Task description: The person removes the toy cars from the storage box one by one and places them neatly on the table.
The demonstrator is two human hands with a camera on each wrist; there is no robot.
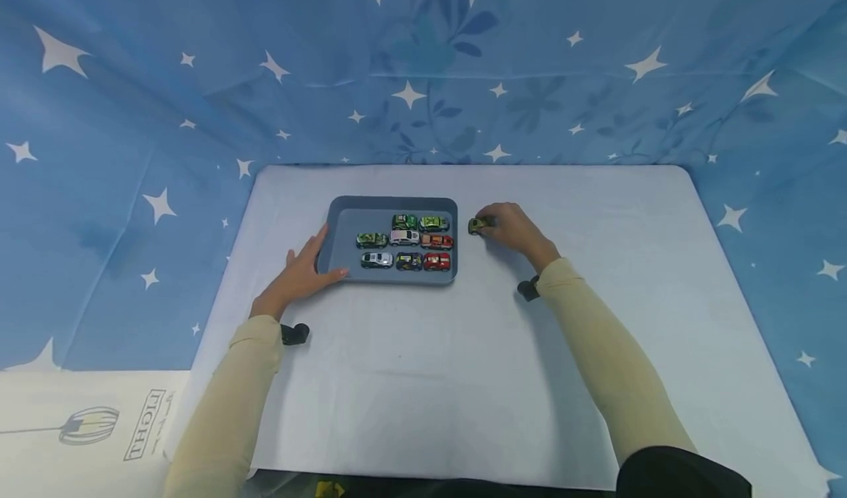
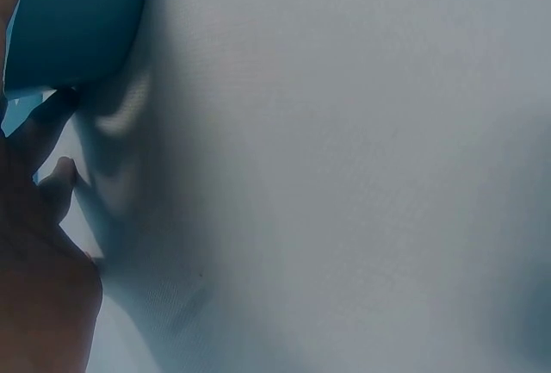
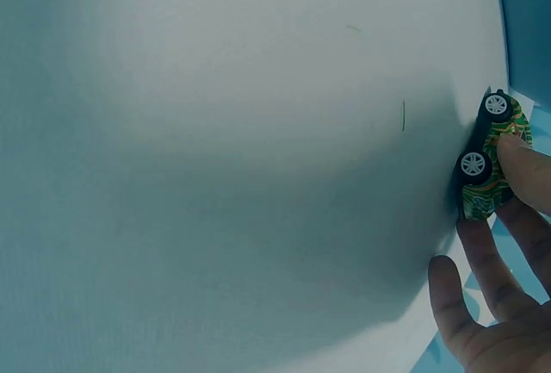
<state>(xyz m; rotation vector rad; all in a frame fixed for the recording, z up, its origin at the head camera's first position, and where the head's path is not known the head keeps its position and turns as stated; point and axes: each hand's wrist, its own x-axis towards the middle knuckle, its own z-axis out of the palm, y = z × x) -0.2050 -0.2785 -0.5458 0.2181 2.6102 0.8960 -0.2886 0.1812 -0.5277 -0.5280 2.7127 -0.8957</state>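
Observation:
A grey-blue tray point(image 1: 344, 222) lies on the table with several toy cars in it, among them a white one point(image 1: 404, 237) and a red one point(image 1: 437, 262). Spread around the tray's near left corner, my left hand point(image 1: 298, 274) touches its left side and front rim with extended fingers and thumb. Just right of the tray, my right hand point(image 1: 515, 229) pinches a green patterned toy car point(image 3: 492, 153) between thumb and fingers. In the right wrist view the car's two side wheels show, and the other fingers extend past it. The left wrist view catches only part of the tray point(image 2: 77, 24).
A white cloth point(image 1: 423, 380) covers the table. Behind and beside it hangs a blue curtain point(image 1: 317, 64) with white stars. At the lower left is a pale printed surface point(image 1: 40, 461) with a whisk drawing.

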